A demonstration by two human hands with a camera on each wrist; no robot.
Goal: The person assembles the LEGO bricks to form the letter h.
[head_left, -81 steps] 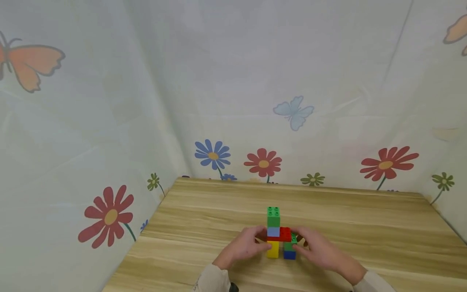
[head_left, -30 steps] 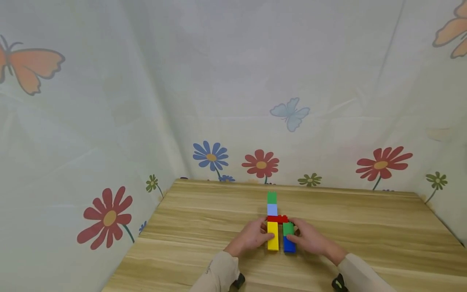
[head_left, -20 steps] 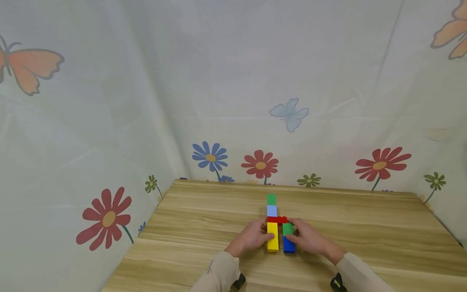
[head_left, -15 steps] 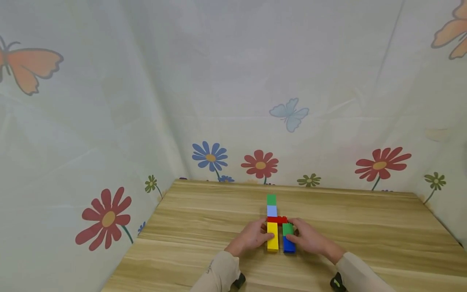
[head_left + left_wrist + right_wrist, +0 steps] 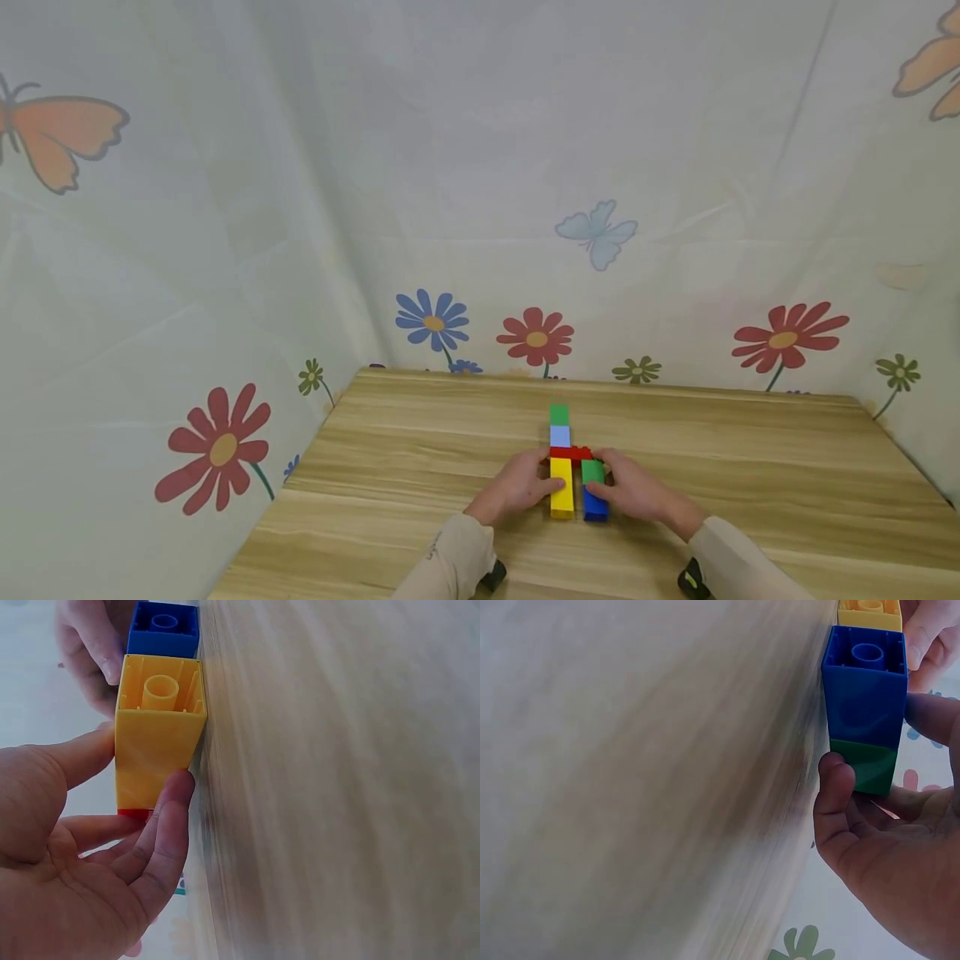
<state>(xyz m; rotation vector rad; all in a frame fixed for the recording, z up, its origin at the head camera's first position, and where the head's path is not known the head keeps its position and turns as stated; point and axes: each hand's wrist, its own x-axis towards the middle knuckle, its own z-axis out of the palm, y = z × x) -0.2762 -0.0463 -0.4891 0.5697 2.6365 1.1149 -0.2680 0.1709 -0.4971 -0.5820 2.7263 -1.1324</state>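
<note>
Several toy building bricks are joined into one structure, tipped back with its hollow undersides facing me. My left hand [image 5: 516, 483] grips its yellow brick [image 5: 562, 483], thumb on the upper face and fingers beneath. My right hand [image 5: 637, 487] pinches the other leg, a green brick [image 5: 593, 472] joined to a blue brick [image 5: 596, 505]. Across the far ends of both legs lies a red brick [image 5: 572, 452]. Beyond it, in line with the yellow leg, are a light blue brick [image 5: 559, 436] and another green brick [image 5: 558, 415]. The wrist views show the structure close over the tabletop, with fingertips partly underneath.
The wood-grain table [image 5: 420, 433] extends around the structure. A pale curtain [image 5: 480, 167] printed with flowers and butterflies hangs behind and to the left. Dark wrist devices [image 5: 492, 577] show at the cuffs.
The structure stood upright at first, then was tipped backward by both hands, its top pointing away from me. Over the last second its far end has dropped slightly; both grips stay the same.
</note>
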